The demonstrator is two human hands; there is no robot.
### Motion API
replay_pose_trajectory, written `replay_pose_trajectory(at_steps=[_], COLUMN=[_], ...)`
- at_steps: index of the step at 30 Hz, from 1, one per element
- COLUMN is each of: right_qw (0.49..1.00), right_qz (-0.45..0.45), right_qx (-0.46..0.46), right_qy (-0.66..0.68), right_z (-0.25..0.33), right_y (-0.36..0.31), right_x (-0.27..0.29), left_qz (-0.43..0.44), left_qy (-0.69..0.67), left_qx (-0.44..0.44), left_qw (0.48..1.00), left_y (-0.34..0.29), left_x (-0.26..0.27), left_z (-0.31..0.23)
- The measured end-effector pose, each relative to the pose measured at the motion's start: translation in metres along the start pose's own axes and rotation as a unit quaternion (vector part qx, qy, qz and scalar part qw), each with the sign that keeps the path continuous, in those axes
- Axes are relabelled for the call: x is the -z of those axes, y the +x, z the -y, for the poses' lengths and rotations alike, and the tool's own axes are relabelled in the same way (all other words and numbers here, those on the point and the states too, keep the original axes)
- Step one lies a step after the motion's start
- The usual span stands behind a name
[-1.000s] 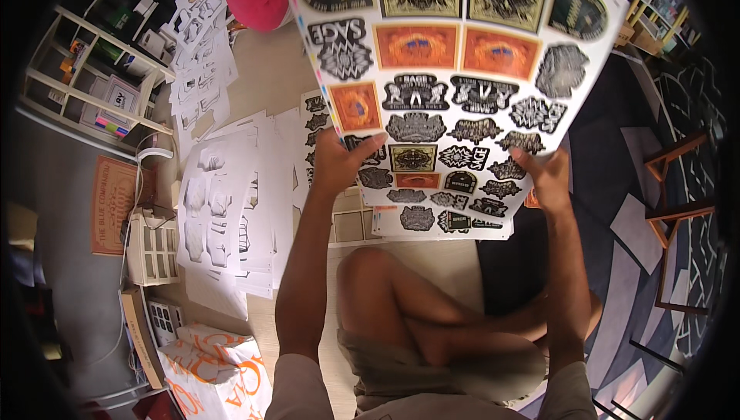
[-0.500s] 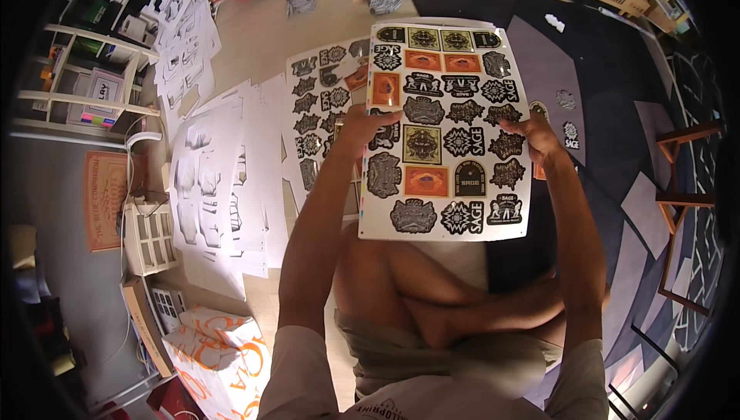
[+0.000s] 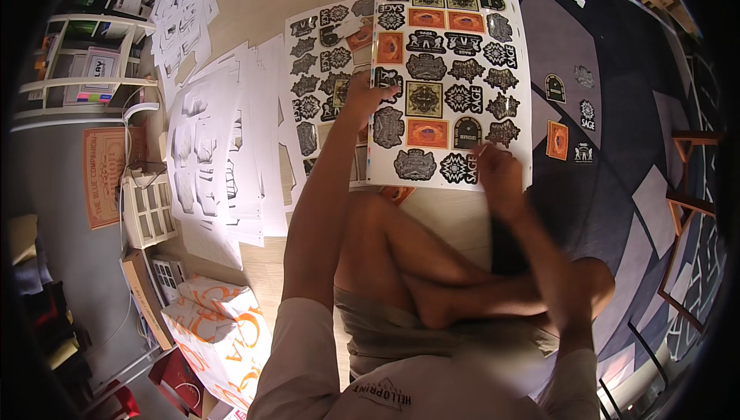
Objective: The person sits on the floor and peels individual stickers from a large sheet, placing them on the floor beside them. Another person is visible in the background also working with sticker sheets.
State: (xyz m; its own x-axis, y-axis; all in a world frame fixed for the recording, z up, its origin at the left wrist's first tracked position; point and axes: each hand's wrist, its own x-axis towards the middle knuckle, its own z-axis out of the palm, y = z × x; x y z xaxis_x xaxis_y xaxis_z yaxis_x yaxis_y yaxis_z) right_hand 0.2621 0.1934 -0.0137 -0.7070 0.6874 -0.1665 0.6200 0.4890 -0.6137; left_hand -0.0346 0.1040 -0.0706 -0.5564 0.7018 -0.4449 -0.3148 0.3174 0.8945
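Sticker sheet (image 3: 451,84), upper centre of frame, long axis running away from body; left hand (image 3: 364,96) pinching left edge, right hand (image 3: 497,173) fingertips on lower-right stickers, nearer.

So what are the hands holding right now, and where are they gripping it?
The sticker sheet: left hand grips its left edge; right hand pinches near its bottom right corner.
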Motion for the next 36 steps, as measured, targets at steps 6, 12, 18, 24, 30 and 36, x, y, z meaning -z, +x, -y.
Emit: replay_pose_trajectory(at_steps=[6,12,18,24,30,36], right_qw=[0.782,0.856,0.885,0.811,0.823,0.793], right_qz=[0.189,0.111,0.029,-0.011,-0.088,-0.116], right_qx=[-0.323,-0.286,-0.255,-0.234,-0.160,-0.197], right_qy=[0.498,0.416,0.389,0.536,0.538,0.565], right_z=[0.036,0.023,-0.046,-0.079,-0.086,-0.095], right_y=[-0.071,-0.069,-0.131,-0.140,-0.115,-0.102], right_x=[-0.106,-0.129,-0.035,0.053,0.076,0.086], left_qz=[-0.004,-0.005,-0.006,0.043,0.042,0.019], left_qy=[0.040,0.054,0.062,-0.006,-0.023,-0.054], left_qx=[-0.047,-0.022,-0.052,-0.028,0.010,0.062], left_qw=[0.998,0.998,0.997,0.999,0.999,0.996], left_y=[0.005,0.004,0.006,0.000,-0.027,-0.034], left_x=[0.004,-0.002,0.002,0.006,-0.004,0.001], left_z=[0.010,0.005,0.011,0.001,-0.019,-0.009])
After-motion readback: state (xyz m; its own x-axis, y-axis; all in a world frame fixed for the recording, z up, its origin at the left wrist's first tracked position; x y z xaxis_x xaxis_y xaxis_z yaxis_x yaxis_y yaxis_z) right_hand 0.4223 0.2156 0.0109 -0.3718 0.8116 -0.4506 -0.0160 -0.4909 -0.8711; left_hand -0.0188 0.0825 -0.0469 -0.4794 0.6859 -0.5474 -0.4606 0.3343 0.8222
